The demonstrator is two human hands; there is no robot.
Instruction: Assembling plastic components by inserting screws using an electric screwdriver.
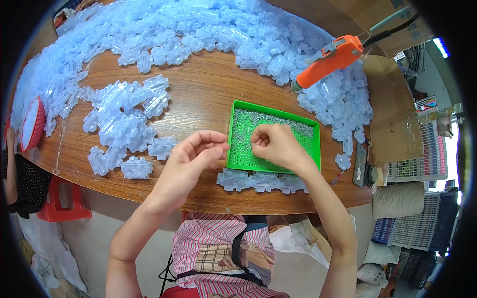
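Small silvery screws (pixel 243 119) lie spread in a shallow green tray (pixel 275 107) with a perforated bottom. My right hand (pixel 278 145) is over the tray, its fingers pinched low among the screws; whatever is between the fingertips is hidden. Beside the tray's left wall is my left hand (pixel 191 161), fingers curled and thumb drawn up to them. I cannot make out what it holds, if anything. Along the tray's near edge sits a row of clear plastic housings (pixel 233 180). A loose clear housing (pixel 136 168) lies left of my left hand.
A heap of clear bluish plastic parts (pixel 198 30) spans the table's far side, with a smaller pile (pixel 124 114) at left. An orange electric screwdriver (pixel 330 59) hangs at upper right. A red basket (pixel 34 124) stands at far left, near another person's arm (pixel 11 164).
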